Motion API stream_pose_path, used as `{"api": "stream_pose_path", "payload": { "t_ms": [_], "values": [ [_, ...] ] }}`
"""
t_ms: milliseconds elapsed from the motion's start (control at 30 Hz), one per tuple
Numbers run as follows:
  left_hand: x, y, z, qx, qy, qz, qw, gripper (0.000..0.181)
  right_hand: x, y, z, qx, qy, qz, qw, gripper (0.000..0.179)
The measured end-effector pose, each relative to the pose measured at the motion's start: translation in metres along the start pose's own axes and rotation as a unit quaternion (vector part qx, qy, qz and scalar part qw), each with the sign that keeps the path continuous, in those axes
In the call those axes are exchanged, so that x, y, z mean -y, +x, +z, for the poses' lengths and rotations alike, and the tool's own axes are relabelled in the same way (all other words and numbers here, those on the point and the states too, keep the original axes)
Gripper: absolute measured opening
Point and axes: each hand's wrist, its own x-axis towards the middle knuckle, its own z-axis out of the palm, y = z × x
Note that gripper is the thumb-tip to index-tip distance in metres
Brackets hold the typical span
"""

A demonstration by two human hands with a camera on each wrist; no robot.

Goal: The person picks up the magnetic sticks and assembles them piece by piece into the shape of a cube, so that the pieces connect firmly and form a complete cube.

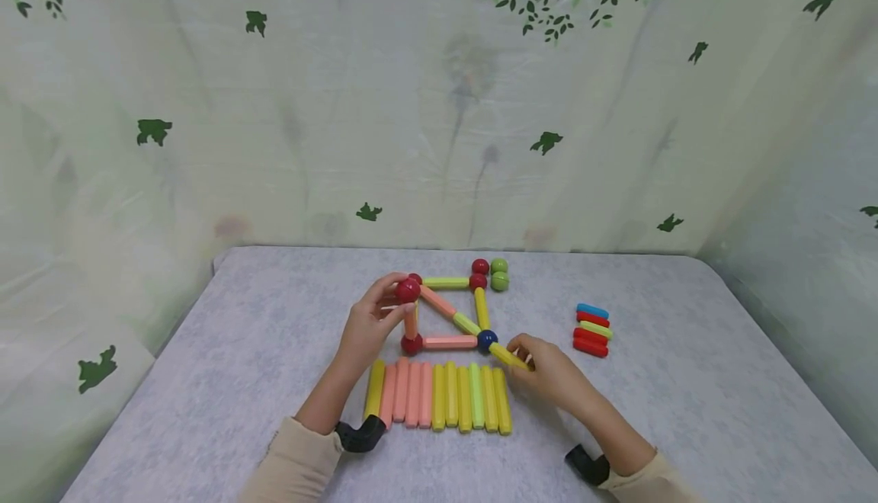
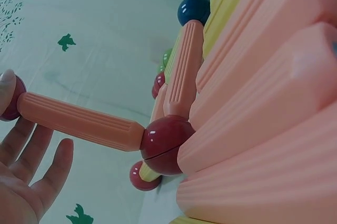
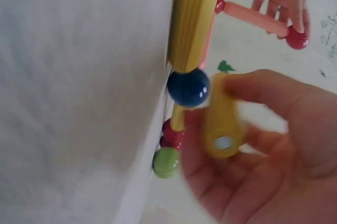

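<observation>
My left hand (image 1: 370, 320) pinches a red ball (image 1: 408, 290) that tops a raised pink stick (image 2: 81, 121). The foot of that stick joins a red corner ball (image 2: 166, 145). Between the thumb and fingers of my right hand (image 1: 549, 370) is a yellow stick (image 1: 509, 356), its metal-tipped end (image 3: 222, 143) facing the right wrist camera. This stick lies close by a blue ball (image 1: 487, 340); whether they touch, I cannot tell. A pink stick (image 1: 449, 342) links the red corner ball and the blue ball. More sticks and balls complete a four-sided outline, crossed by a pink-and-green diagonal (image 1: 453, 316).
In front of the frame lies a row of yellow, pink and green sticks (image 1: 439, 396). Short red, blue and green sticks (image 1: 593, 331) are stacked side by side at the right. Green balls (image 1: 499, 280) and a red ball (image 1: 480, 267) sit by the far corner.
</observation>
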Motion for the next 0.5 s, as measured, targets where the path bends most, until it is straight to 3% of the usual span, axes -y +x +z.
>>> {"api": "stream_pose_path", "payload": {
  "t_ms": [233, 333, 500],
  "values": [
    [0.004, 0.000, 0.001, -0.001, 0.002, 0.012, 0.9999, 0.046, 0.018, 0.017, -0.008, -0.077, 0.102, -0.111, 0.9855, 0.027],
    [0.003, 0.000, 0.001, 0.004, -0.002, 0.010, 0.9999, 0.045, 0.032, 0.028, -0.011, -0.112, 0.118, -0.146, 0.9758, 0.022],
    [-0.007, -0.001, 0.001, 0.014, -0.010, 0.006, 0.9998, 0.044, 0.054, 0.045, -0.015, -0.127, 0.132, -0.202, 0.9620, 0.020]
  ]
}}
